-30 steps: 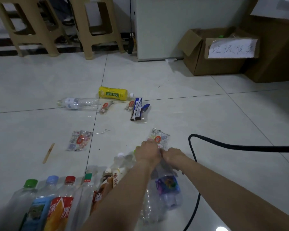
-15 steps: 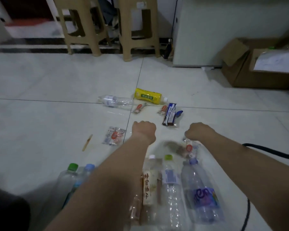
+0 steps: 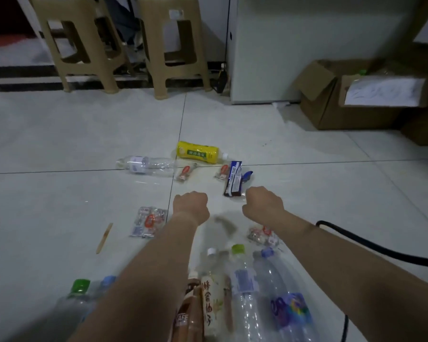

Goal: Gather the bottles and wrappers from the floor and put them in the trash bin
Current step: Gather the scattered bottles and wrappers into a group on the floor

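Several bottles [image 3: 245, 292] lie side by side at the near edge under both forearms, with caps pointing far. Beyond them lie a yellow bottle [image 3: 198, 153], a clear bottle [image 3: 146, 165] and a dark wrapper [image 3: 233, 180]. The pale tiled floor [image 3: 59, 144] is open to the left. The left hand [image 3: 190, 206] and right hand [image 3: 262, 203] are apart, fingers curled under; I cannot tell if they hold something. A black cable [image 3: 381, 250] curves at the right. The cardboard box [image 3: 356, 112] stands far right.

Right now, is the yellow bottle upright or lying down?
Lying down: the yellow bottle rests lengthwise on the floor, cap pointing right.
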